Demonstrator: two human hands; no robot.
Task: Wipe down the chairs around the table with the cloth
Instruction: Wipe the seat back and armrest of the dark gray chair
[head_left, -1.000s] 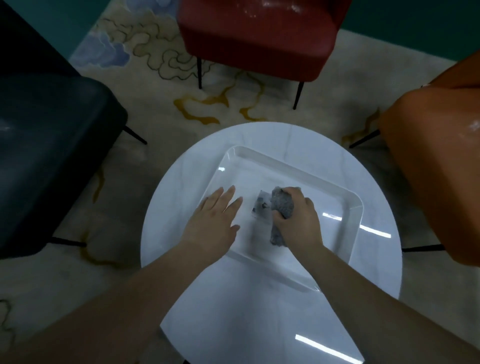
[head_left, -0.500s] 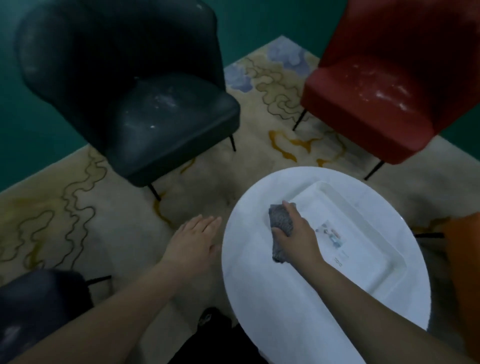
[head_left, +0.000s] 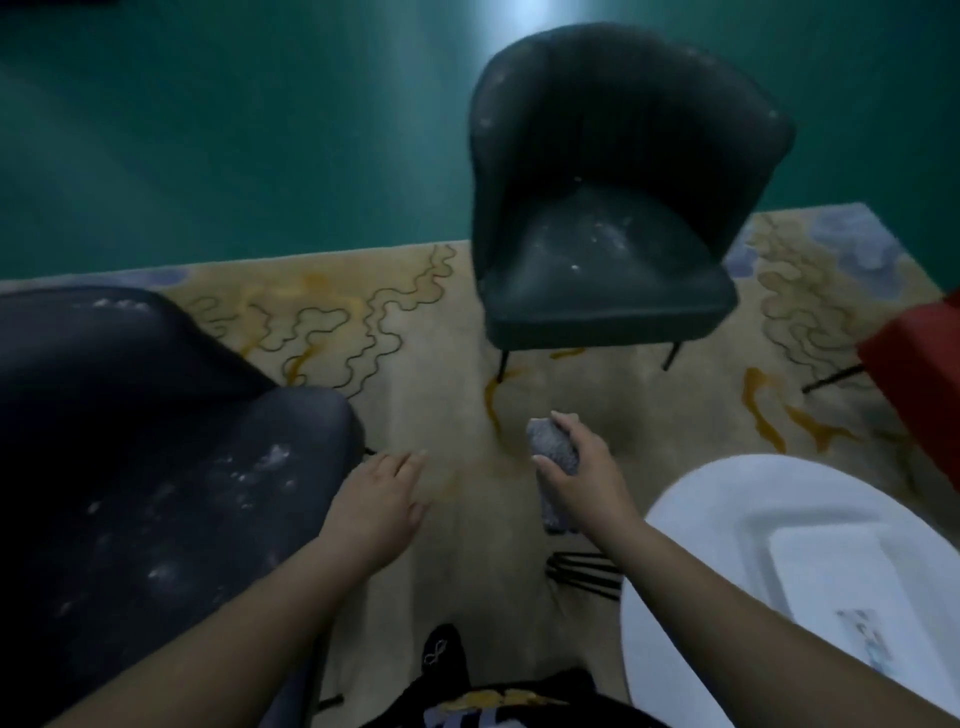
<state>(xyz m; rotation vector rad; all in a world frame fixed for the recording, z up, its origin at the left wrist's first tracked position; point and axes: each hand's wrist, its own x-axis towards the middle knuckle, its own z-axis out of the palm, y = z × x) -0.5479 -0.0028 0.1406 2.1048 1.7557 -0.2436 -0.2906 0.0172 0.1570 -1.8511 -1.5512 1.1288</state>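
Observation:
My right hand (head_left: 584, 475) grips a grey cloth (head_left: 551, 448) in the air over the rug, left of the white round table (head_left: 691, 545). My left hand (head_left: 382, 499) hovers flat with straight fingers, holding nothing, beside the right edge of a dark navy chair (head_left: 156, 467) whose seat is speckled with white dust. A dark green chair (head_left: 613, 208) stands ahead, its seat also dusty. The corner of a red chair (head_left: 919, 358) shows at the right edge.
A clear tray (head_left: 831, 566) lies on the table at the lower right. The beige patterned rug (head_left: 441, 374) covers the floor between the chairs, with teal floor (head_left: 234, 130) beyond. Black table legs (head_left: 582, 569) show under the table's left rim.
The view has swung left, away from the table. My right hand lifted the cloth out of the tray and off the table. My left hand left the tray and moved toward the navy chair.

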